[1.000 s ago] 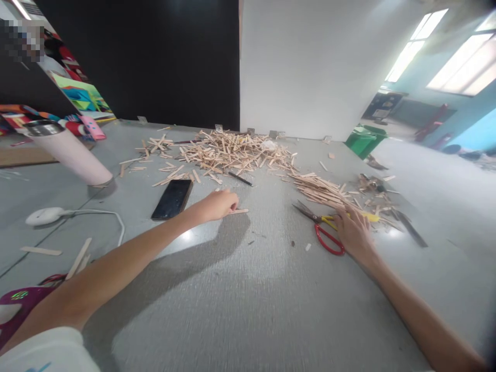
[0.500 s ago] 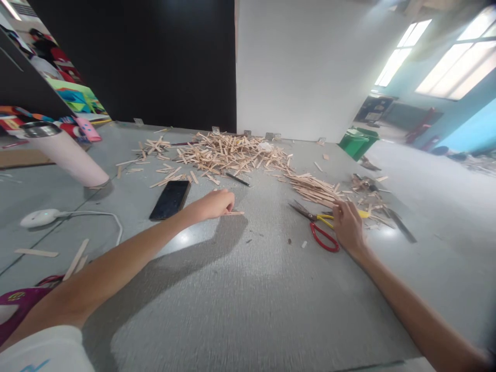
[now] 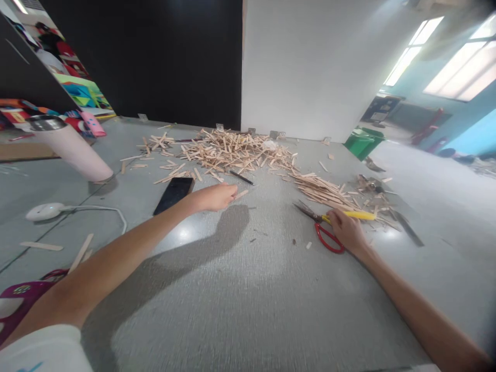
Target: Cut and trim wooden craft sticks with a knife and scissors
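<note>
My left hand (image 3: 222,197) is closed, pinching a short flat wooden stick (image 3: 241,194) just above the table. My right hand (image 3: 346,230) has its fingers curled on the handle side of a pair of scissors (image 3: 306,210), whose red loop (image 3: 329,241) shows beside it. The scissors lie on the table with the blades pointing left and slightly apart. Just past my right fingers lies a yellow-handled tool (image 3: 360,215), its kind unclear. A stack of wooden sticks (image 3: 320,190) rests behind that hand.
A big heap of wooden sticks (image 3: 232,150) lies before the black and white panels. A black pen (image 3: 242,177), a phone (image 3: 174,194), a pink bottle (image 3: 77,152) and a white corded device (image 3: 45,212) are around. A metal blade (image 3: 408,230) lies right.
My left hand has lifted its stick slightly off the table and tilted it. My right hand has come down from the stick stack onto the scissors' handles. The view has shifted a little.
</note>
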Motion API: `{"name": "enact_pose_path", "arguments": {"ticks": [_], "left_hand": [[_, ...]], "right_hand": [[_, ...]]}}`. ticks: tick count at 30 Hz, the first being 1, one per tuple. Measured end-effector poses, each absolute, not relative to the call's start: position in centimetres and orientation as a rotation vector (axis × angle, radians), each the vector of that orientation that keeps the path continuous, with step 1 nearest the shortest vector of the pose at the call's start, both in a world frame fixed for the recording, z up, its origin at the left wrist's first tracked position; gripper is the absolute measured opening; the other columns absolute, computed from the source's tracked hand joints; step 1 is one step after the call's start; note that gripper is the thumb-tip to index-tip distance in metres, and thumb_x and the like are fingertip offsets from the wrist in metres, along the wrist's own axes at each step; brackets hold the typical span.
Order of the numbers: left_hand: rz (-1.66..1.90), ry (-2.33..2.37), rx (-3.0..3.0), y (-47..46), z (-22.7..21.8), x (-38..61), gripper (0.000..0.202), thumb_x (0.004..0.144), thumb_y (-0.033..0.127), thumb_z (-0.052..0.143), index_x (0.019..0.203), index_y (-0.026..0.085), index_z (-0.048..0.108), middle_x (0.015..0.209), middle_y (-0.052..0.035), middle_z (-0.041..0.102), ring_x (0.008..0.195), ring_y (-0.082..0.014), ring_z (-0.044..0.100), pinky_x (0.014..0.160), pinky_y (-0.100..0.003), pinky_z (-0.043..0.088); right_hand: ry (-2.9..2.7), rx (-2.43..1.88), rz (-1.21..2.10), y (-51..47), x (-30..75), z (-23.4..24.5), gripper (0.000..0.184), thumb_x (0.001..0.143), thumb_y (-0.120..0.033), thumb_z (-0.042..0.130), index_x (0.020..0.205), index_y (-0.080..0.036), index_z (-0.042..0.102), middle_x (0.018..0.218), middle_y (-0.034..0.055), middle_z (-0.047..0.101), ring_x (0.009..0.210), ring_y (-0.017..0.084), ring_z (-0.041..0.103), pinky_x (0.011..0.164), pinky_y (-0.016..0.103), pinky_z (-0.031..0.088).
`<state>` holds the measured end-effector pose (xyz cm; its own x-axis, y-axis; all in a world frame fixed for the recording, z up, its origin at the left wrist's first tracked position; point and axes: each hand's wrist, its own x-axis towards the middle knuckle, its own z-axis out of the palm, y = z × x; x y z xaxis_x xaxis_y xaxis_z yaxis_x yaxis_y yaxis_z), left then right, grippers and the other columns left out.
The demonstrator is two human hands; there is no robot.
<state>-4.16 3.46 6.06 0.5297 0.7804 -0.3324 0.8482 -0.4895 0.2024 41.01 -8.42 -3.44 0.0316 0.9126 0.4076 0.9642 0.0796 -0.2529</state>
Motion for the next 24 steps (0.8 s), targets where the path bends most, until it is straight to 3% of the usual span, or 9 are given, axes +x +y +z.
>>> {"name": "enact_pose_path", "arguments": {"ticks": [13, 17, 20, 22, 24], "left_hand": [[-0.24, 1.351, 2.548, 6.2, 7.0, -6.9, 0.035, 0.105, 0.037, 0.069, 0.133, 0.017, 0.066, 0.13, -0.0109, 0.069, 0.109, -0.0249, 0.071, 0.093, -0.046, 0.063], [-0.289, 1.215, 2.629, 3.8, 6.5, -5.6, 0.028, 0.105, 0.038, 0.068, 0.122, 0.016, 0.069, 0.117, -0.0081, 0.072, 0.096, -0.0203, 0.071, 0.084, -0.038, 0.062], [-0.293, 1.079, 2.713, 0.6, 5.6, -3.6, 0.005, 0.094, 0.018, 0.072, 0.091, 0.015, 0.073, 0.088, -0.0055, 0.072, 0.071, -0.0171, 0.066, 0.066, -0.029, 0.051], [-0.303, 0.99, 2.78, -2.1, 4.9, -2.1, 0.017, 0.082, 0.002, 0.069, 0.074, 0.017, 0.07, 0.073, -0.0049, 0.07, 0.063, -0.0183, 0.064, 0.059, -0.03, 0.043], [-0.286, 0.903, 2.86, -5.1, 4.0, -0.7, 0.023, 0.072, -0.003, 0.07, 0.073, 0.019, 0.071, 0.074, -0.0058, 0.072, 0.067, -0.022, 0.068, 0.061, -0.032, 0.042]], "right_hand": [[-1.89, -1.875, -0.124, -8.3, 41.0, -3.7, 0.033, 0.1, -0.037, 0.045, 0.103, -0.021, 0.075, 0.078, 0.0083, 0.079, 0.067, 0.026, 0.073, 0.065, 0.033, 0.048], [-1.906, -1.876, -0.119, -8.5, 40.8, -3.4, 0.034, 0.101, -0.038, 0.044, 0.103, -0.022, 0.075, 0.078, 0.0072, 0.079, 0.066, 0.025, 0.072, 0.064, 0.032, 0.048], [-1.919, -1.873, -0.12, -8.6, 40.8, -3.3, 0.034, 0.101, -0.039, 0.045, 0.103, -0.022, 0.075, 0.08, 0.0072, 0.08, 0.067, 0.025, 0.073, 0.064, 0.032, 0.048], [-1.922, -1.872, -0.122, -8.6, 40.9, -3.3, 0.034, 0.101, -0.039, 0.045, 0.103, -0.022, 0.074, 0.08, 0.007, 0.08, 0.068, 0.026, 0.074, 0.064, 0.032, 0.048], [-1.927, -1.871, -0.124, -8.6, 40.9, -3.4, 0.033, 0.101, -0.038, 0.045, 0.105, -0.023, 0.074, 0.079, 0.0067, 0.08, 0.068, 0.026, 0.074, 0.063, 0.032, 0.048]]}}
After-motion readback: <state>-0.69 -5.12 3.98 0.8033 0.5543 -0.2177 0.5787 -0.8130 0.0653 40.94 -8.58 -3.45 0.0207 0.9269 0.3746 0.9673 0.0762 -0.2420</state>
